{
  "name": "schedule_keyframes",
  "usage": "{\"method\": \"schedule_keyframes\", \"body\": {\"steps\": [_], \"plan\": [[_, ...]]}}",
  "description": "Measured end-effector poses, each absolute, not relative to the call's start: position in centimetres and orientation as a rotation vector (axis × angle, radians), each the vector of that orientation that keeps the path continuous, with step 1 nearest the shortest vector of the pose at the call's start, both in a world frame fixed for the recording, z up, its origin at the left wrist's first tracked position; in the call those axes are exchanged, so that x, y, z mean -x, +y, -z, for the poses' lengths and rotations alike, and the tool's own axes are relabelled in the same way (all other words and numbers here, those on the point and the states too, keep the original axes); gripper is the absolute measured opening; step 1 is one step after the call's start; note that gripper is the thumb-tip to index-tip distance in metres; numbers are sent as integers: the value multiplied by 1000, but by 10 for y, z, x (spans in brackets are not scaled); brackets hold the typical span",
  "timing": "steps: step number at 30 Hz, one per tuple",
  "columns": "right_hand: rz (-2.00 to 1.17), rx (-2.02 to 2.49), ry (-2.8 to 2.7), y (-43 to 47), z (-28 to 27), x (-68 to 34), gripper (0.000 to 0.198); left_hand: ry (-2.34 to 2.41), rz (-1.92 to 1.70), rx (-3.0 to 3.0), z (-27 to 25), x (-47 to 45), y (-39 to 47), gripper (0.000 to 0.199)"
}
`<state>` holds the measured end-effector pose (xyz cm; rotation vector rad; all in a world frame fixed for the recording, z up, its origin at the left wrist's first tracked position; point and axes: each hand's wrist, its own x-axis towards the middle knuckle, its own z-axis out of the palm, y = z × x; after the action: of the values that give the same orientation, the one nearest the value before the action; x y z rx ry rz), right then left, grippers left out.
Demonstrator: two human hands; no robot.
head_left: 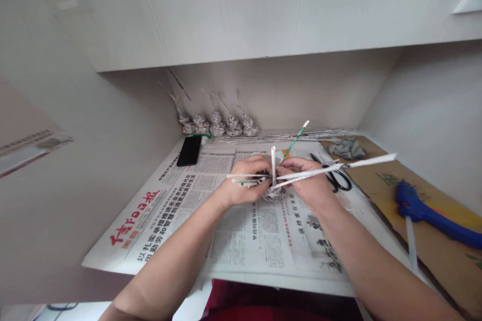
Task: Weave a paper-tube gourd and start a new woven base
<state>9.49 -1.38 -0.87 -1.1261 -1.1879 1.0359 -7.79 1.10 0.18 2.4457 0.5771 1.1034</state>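
Between my two hands, above the newspaper [233, 241], is a small woven piece of rolled paper [274, 193] with several paper tubes sticking out of it. My left hand [248, 180] is closed around its left side, with two thin tube ends poking out past the fingers. On the other side my right hand [301, 175] pinches it near a green paper tube [293, 144] that slants up to the right. Long white paper tubes [354, 163] run across the right hand. One short white tube [273, 158] stands upright. The fingertips partly hide the weave.
Several finished-looking woven paper gourds [233, 126] line the back wall, beside a black phone [189, 150]. Loose paper tubes [301, 135] lie behind. Black-handled scissors [339, 180], a grey cloth [348, 149] and a blue glue gun [417, 205] on cardboard [391, 175] sit right. A cabinet [263, 15] overhangs.
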Motion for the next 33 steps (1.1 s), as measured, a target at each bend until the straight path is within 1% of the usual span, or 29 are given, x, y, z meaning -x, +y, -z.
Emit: {"method": "schedule_keyframes", "body": {"steps": [11,15,18,21,24,26,33], "plan": [[-1053,1062,-1218,-12,17,-97,26,598,-1258,-2305,4,72,11,16],[-1039,1066,-1272,-14,14,-93,23,707,-1260,-2237,9,71,12,14],[-973,1077,-1322,-15,13,-93,20,774,-1251,-2181,12,69,13,11],[-841,1090,-1441,-16,15,-95,15,829,-1274,-2098,11,67,13,9],[-750,1088,-1536,-17,17,-95,23,933,-1279,-2021,9,67,14,8],[-730,1088,-1527,-18,18,-93,24,974,-1261,-1986,7,68,14,8],[-576,1121,-1463,-19,24,-88,11,953,-1231,-1855,10,69,17,10]]}}
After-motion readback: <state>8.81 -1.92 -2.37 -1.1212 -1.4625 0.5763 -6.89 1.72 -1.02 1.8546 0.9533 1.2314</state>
